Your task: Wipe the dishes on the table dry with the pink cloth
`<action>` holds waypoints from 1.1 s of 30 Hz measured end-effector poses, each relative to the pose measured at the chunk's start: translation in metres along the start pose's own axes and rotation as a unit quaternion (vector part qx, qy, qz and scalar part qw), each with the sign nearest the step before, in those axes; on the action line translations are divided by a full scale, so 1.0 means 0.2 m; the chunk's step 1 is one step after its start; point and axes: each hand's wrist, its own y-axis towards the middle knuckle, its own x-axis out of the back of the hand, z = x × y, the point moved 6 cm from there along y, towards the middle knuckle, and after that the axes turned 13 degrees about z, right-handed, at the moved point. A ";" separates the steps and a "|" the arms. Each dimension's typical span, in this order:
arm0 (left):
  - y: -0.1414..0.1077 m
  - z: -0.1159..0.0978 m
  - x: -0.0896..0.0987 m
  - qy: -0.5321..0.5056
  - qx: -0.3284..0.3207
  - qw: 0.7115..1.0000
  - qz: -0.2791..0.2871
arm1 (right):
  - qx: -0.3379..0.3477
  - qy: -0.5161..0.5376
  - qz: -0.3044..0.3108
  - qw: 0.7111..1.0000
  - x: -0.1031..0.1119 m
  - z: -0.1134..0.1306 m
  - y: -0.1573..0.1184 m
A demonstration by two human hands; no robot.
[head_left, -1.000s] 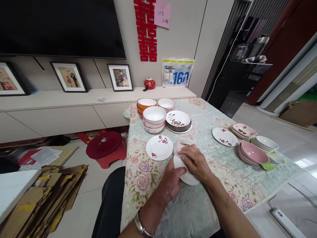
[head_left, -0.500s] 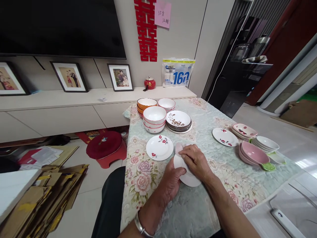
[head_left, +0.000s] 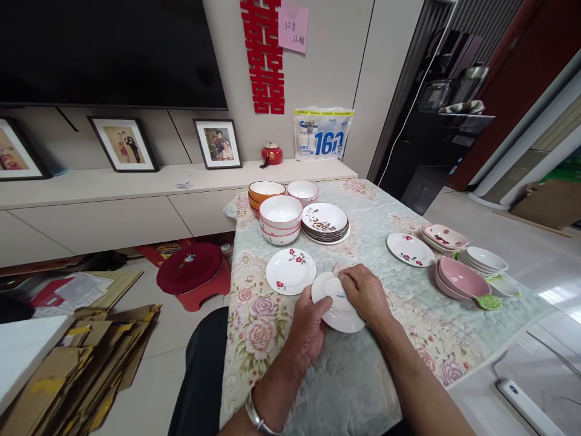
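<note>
My left hand (head_left: 310,324) grips the left edge of a white plate (head_left: 342,315), thumb on top. The plate's underside faces up, with a small blue mark near its middle. At the plate's upper right edge, my right hand (head_left: 365,293) is closed on a pale cloth (head_left: 339,267), most of it hidden under the fingers. A flowered white plate (head_left: 291,271) lies on the table just left of the held one. Behind are stacked white bowls (head_left: 281,212) and a stack of brown-patterned plates (head_left: 324,218).
On the right of the flowered tablecloth (head_left: 261,327) are another flowered plate (head_left: 410,250), pink bowls (head_left: 463,277) and small white bowls (head_left: 485,260). Orange bowls (head_left: 267,189) stand at the back. A red stool (head_left: 195,272) is left of the table.
More of the held plate's underside and its blue mark now show. My right hand has shifted slightly right with the cloth along the plate's edge. The view has moved a little.
</note>
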 end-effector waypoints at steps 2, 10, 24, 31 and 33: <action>0.00 0.00 0.00 -0.007 0.001 1.000 0.008 | -0.005 -0.008 -0.010 1.000 -0.01 0.00 0.00; -0.01 0.01 -0.07 0.013 0.029 0.998 0.061 | 0.186 0.012 0.035 0.982 -0.01 0.20 -0.04; -0.01 0.02 -0.04 0.025 0.040 0.997 0.064 | 0.078 0.092 0.024 0.992 0.02 0.02 0.01; 0.00 0.01 -0.01 -0.049 -0.007 0.998 0.037 | -0.018 0.120 -0.054 0.991 0.03 -0.06 0.00; 0.00 0.02 -0.01 -0.053 -0.002 0.998 0.041 | -0.030 0.103 -0.063 0.992 0.04 -0.07 0.00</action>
